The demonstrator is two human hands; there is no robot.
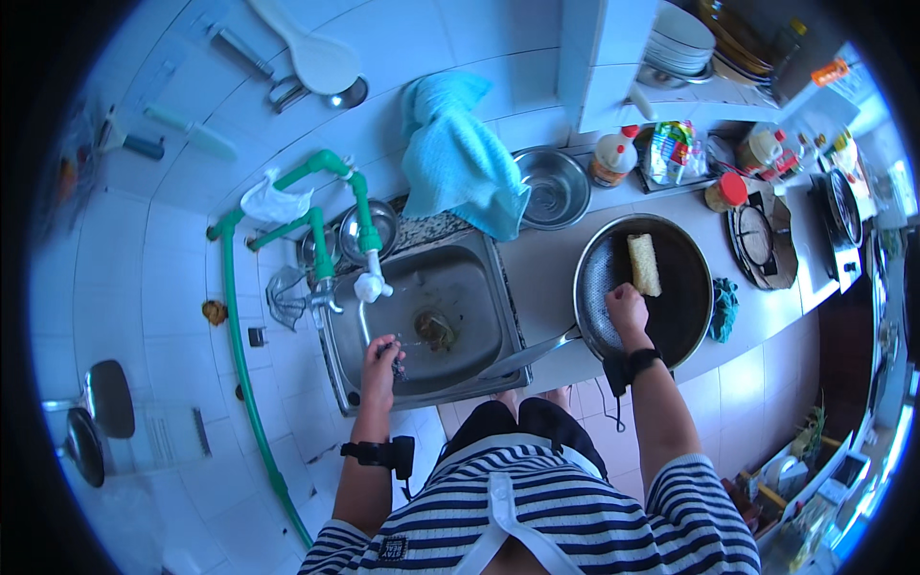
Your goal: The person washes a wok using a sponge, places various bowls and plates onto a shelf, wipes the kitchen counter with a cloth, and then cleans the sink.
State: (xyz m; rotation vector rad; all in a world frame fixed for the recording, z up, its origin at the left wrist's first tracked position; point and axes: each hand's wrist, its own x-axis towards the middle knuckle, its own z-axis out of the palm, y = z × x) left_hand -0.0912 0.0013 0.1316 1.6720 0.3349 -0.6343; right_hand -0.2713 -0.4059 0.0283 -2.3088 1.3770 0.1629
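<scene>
My left hand (379,359) is over the steel sink (474,287), its fingers closed around a dark, crumpled scrubber (398,366). Beside that hand, a thin stream of water runs from the white tap (370,286). My right hand (628,309) is curled inside a large frying pan (679,309) with a honeycomb-textured inner surface. Just beyond its fingers lies a pale yellow, loofah-like roll (643,264). Whether the fingers touch or hold anything is unclear. The pan sits on the counter, its long handle (532,356) reaching over the sink's edge.
Left of the sink run green water pipes (233,316). Behind it, a turquoise towel (460,158) hangs near a steel bowl (552,188). A sauce bottle (613,157), a red-lidded jar (726,192) and a green cloth (724,310) surround the pan. Food scraps (435,329) lie around the drain.
</scene>
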